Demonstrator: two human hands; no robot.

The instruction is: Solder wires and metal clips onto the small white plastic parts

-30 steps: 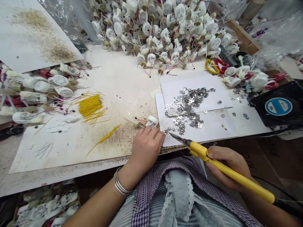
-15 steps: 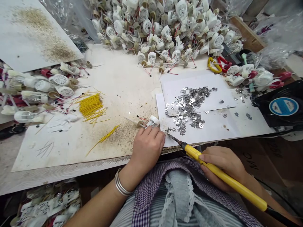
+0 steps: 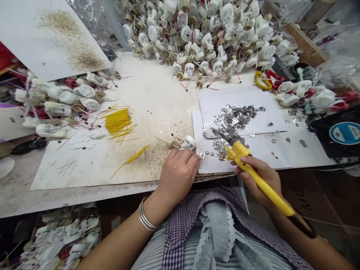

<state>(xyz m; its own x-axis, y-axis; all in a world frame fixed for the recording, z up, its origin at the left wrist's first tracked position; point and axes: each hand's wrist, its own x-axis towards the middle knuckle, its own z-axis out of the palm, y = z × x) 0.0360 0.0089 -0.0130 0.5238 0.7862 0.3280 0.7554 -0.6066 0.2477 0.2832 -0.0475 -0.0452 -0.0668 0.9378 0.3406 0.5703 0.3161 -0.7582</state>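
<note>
My left hand point(image 3: 180, 174) is closed at the front edge of the table, fingers curled round a small white plastic assembly point(image 3: 189, 143) with a tan ring and thin red and black wires. Its lower part is hidden under the fingers. My right hand point(image 3: 267, 174) grips a yellow soldering iron point(image 3: 271, 195) with a trigger-like front piece. The iron's dark tip is over the small silver metal pieces point(image 3: 239, 117) scattered on white paper point(image 3: 264, 153); whether it touches them I cannot tell.
Yellow wires point(image 3: 118, 123) lie left of centre, a smaller wire bundle point(image 3: 135, 155) nearer me. White assemblies point(image 3: 208, 41) are heaped at the back, with others point(image 3: 67, 97) at left. Yellow-handled pliers point(image 3: 263, 80) and a black object with a blue label point(image 3: 346, 133) are at right.
The soldering iron has moved up and away from my left hand, over the metal pieces, and its body has turned. My left hand stays on the white assembly. The view has shifted slightly.
</note>
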